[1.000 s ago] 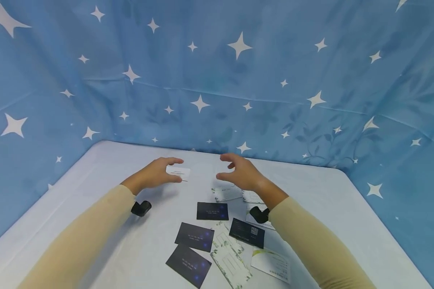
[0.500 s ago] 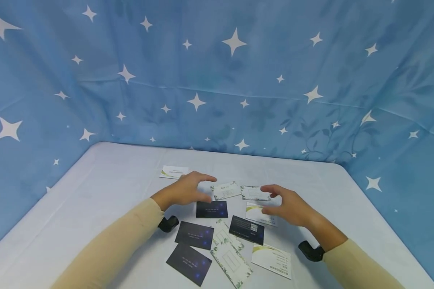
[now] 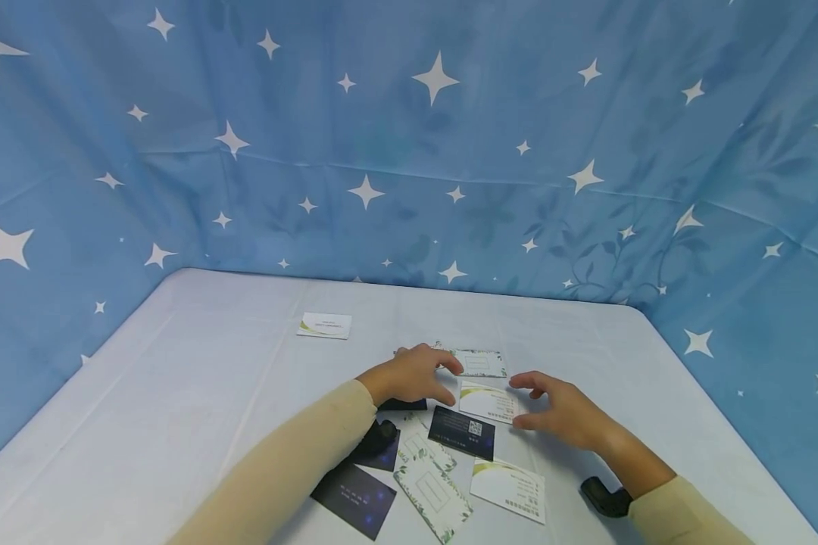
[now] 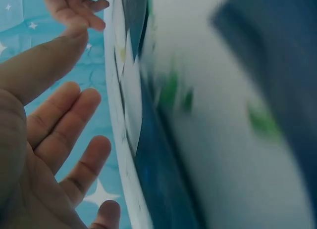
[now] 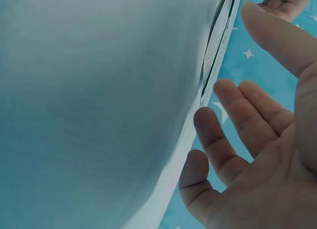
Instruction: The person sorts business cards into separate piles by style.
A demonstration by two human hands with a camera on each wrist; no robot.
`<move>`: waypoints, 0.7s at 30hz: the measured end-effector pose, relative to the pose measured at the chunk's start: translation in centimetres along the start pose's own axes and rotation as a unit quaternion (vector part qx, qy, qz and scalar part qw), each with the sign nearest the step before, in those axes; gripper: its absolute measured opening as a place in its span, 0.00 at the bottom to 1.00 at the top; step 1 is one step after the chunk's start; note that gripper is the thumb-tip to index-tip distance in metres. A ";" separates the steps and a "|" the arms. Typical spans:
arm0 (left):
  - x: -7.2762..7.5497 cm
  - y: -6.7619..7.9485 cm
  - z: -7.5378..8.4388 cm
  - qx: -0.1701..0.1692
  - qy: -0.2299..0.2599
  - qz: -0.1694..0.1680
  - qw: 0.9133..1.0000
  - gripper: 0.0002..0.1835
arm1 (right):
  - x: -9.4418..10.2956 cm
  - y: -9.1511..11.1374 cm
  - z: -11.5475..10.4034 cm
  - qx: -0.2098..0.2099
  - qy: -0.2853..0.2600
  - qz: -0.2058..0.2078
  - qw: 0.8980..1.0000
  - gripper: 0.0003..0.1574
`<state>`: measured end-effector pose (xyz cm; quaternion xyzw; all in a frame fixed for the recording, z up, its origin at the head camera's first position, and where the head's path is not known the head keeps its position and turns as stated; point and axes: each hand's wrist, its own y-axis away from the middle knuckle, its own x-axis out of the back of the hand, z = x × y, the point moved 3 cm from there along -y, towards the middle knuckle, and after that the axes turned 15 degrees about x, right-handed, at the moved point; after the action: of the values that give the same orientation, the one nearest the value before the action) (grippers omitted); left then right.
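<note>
"Holding anything just then?"

"No: on my left hand [image 3: 419,376] the thumb and fingertips stood apart, and likewise on my right hand [image 3: 562,412]."

"And the cards?"

"Flat on the white table [image 3: 211,363]. A white card with a gold curve [image 3: 488,402] lay between my hands, close by the right thumb; I couldn't tell whether they touched. Beyond it, a leaf-bordered card [image 3: 479,363] lay near my left fingertips, and a black card with a QR code [image 3: 460,434] sat on the near side."

"What did only the head view give?"

"The whole spread. Closer to me were a second gold-curved card [image 3: 508,490], a slanted leafy card [image 3: 432,498] and a dark card with blue glints [image 3: 354,499]. One far white card [image 3: 324,325] lay well apart, toward the far left. My left arm, though, partly hid another dark card [image 3: 384,459]."

"And the wrist views?"

"They showed my palms, which the head view didn't. From the left wrist, green leaf print [image 4: 171,93] blurred beside dark card edges. From the right wrist, the cards were just thin edges against the blue starred cloth [image 5: 247,66], my left hand cut off at the top corner."
</note>
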<state>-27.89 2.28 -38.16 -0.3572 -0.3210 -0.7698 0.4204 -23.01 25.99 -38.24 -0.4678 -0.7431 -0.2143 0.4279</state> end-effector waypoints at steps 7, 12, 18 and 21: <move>-0.9 -0.4 0.9 0.016 -0.048 0.013 0.999 0.27 | -0.3 -0.3 0.4 -0.016 0.005 -0.021 1.000 0.44; -1.1 -0.4 1.2 0.025 -0.062 0.009 0.998 0.28 | -0.4 -0.4 0.4 -0.016 0.019 -0.024 0.999 0.41; -1.2 -0.6 1.2 0.024 -0.069 0.012 0.997 0.28 | -0.5 -0.4 0.3 -0.017 0.038 -0.024 0.999 0.38; -1.2 -0.6 1.2 0.024 -0.067 0.016 0.997 0.28 | -0.5 -0.4 0.2 -0.012 0.038 -0.019 0.999 0.36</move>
<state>-27.59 3.99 -38.57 -0.4026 -0.3607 -0.7299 0.4185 -23.37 25.63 -38.70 -0.4503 -0.7323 -0.2492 0.4459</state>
